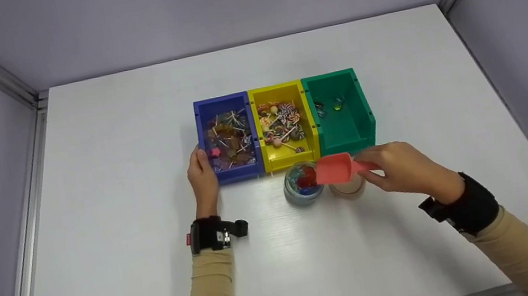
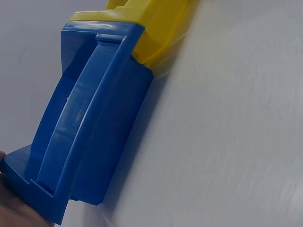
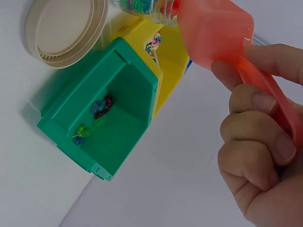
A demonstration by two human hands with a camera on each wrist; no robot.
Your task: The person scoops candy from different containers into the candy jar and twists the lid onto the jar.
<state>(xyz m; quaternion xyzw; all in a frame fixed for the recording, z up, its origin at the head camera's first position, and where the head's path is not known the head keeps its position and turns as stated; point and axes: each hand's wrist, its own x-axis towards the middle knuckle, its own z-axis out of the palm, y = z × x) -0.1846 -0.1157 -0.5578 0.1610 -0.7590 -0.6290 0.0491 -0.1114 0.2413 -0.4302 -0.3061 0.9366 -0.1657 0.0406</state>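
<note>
Here, right-hand fingers (image 3: 258, 142) curled tight round the handle of a pink scoop (image 1: 334, 168), thumb on top. Right hand (image 1: 399, 168) held just in front of the green bin (image 1: 346, 129). Scoop's wide end tipped over the mouth of a clear jar (image 1: 302, 184) full of bright little candies. Jar stood on the white tabletop (image 1: 125, 246), just in front of the yellow bin (image 1: 289, 157). Beige round lid (image 3: 66, 30) lay flat next to the jar, partly under the scoop.

Left-hand fingers (image 1: 201, 159) straight and close together, pressed flat on the outer side of the blue bin (image 1: 227, 138). Left hand (image 1: 202, 179) rested there, well apart from the scoop.

Three bins side by side, touching: blue, yellow, green. Blue one packed with brown lollipops on sticks. Yellow one packed with swirly lollipops. Green one nearly bare, only a few small candies (image 3: 97, 116) near its back wall.
</note>
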